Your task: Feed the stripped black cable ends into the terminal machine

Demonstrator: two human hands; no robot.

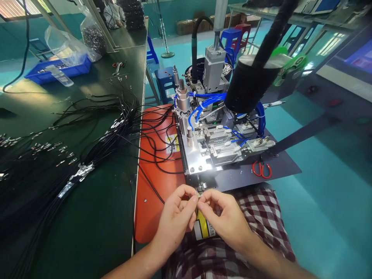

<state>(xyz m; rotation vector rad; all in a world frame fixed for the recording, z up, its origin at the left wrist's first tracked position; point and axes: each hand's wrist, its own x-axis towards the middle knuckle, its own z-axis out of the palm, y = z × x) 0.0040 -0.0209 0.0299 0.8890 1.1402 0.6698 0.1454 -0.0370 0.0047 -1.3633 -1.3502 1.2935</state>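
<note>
My left hand (178, 211) and my right hand (219, 211) meet at the front edge of a metal machine (200, 153), above my lap. Both are closed in a pinch, fingertips nearly touching. Between them shows a tiny pale, yellowish wire end (200, 196), mostly covered by the fingers. A thin black cable (151, 186) runs across the orange-red board (145, 224) and disappears behind my left hand. Just beyond the fingertips is a small metal fixture (202, 186) on the machine. A yellow, black and white label (205, 226) shows below my hands.
Bundled black cables with metal ends (84, 170) lie on the dark green table (107, 228) at left. A blue tray (81, 68) of small parts stands farther back. Red-handled scissors (261, 169) rest on the machine's base plate. A black cylinder (252, 85) hangs over the machine.
</note>
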